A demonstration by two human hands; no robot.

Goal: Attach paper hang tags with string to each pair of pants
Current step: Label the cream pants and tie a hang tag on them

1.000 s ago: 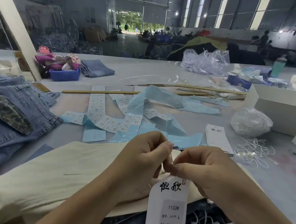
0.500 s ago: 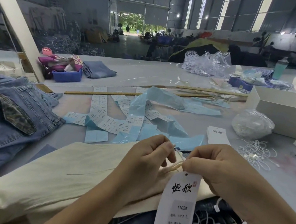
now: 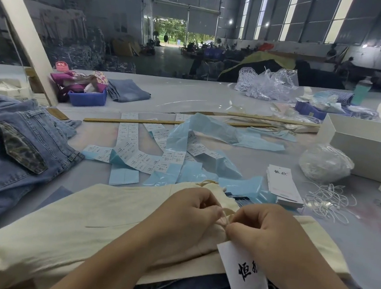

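Tag (image 3: 249,280) below right hand (image 3: 268,229)

Your hands (image 3: 223,221) on pants (image 3: 101,224), hang tag (image 3: 249,280) below right hand. Jeans (image 3: 8,156) left; tag stack (image 3: 281,183), strings (image 3: 329,204) right; label strips (image 3: 136,147) beyond.

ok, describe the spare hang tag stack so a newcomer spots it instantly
Start at the big white box on the table's right side. Below it lies a clear bag; just left of that sits the hang tag stack: white cards with black characters, unlike the loose white strings beside it.
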